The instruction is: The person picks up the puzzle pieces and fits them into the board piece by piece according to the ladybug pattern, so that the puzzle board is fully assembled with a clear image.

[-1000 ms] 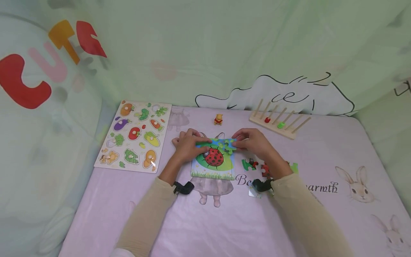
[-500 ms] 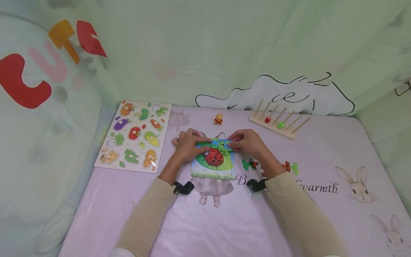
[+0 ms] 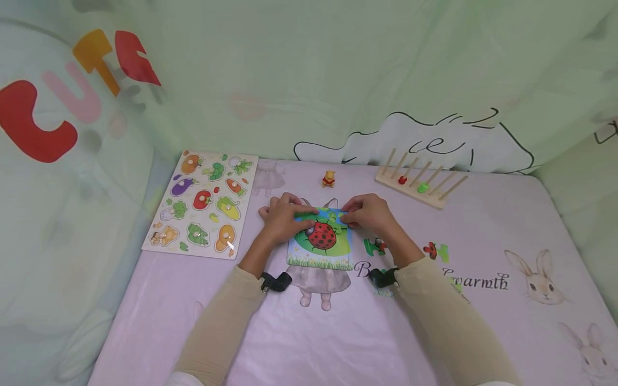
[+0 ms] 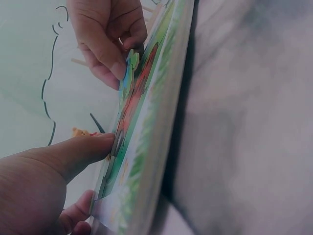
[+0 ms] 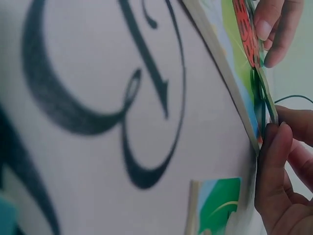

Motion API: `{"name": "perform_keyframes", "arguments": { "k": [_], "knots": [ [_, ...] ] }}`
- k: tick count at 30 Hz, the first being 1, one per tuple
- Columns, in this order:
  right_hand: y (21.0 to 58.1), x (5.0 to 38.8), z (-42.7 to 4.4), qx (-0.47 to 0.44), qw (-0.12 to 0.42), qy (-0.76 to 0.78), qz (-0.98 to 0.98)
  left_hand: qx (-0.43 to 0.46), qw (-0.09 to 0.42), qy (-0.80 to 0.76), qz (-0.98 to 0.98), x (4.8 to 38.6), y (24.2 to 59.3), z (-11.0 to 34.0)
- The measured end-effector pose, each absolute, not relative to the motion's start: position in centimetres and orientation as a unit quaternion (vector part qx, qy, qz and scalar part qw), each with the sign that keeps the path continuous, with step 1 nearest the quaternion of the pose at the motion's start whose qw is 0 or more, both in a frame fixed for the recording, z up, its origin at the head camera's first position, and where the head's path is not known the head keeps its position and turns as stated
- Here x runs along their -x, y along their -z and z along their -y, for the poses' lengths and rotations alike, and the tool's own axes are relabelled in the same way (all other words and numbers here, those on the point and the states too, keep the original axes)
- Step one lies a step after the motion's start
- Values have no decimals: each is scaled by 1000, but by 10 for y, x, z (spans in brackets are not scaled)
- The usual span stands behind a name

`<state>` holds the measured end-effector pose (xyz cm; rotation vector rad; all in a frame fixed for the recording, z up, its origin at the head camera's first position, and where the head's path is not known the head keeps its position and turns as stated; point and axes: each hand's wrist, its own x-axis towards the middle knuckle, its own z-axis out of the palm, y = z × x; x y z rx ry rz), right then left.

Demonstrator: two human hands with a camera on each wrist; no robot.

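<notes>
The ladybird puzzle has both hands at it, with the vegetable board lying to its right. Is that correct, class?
One thing is wrong: the vegetable board lies to the left of the ladybird puzzle, as the head view shows.

Prob. kids' play corner: printed drapes (image 3: 241, 69), veg board (image 3: 182, 228), toy fig. (image 3: 328, 179)

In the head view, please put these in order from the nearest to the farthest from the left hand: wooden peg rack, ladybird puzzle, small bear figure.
1. Ladybird puzzle: the left hand touches it.
2. Small bear figure: behind the puzzle, to the hand's right.
3. Wooden peg rack: farther right, past the bear figure.
</notes>
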<state>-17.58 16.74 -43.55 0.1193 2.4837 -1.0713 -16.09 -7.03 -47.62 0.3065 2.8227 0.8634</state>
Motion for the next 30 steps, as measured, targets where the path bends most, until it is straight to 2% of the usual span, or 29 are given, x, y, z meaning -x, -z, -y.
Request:
{"name": "perform_keyframes", "arguments": {
  "k": [13, 30],
  "knots": [
    [439, 172, -168, -31, 191, 371, -908, -102, 89, -286, -949, 162, 478, 70],
    [441, 177, -185, 9, 215, 352, -911, -97, 81, -280, -952, 155, 466, 54]
  ]
}}
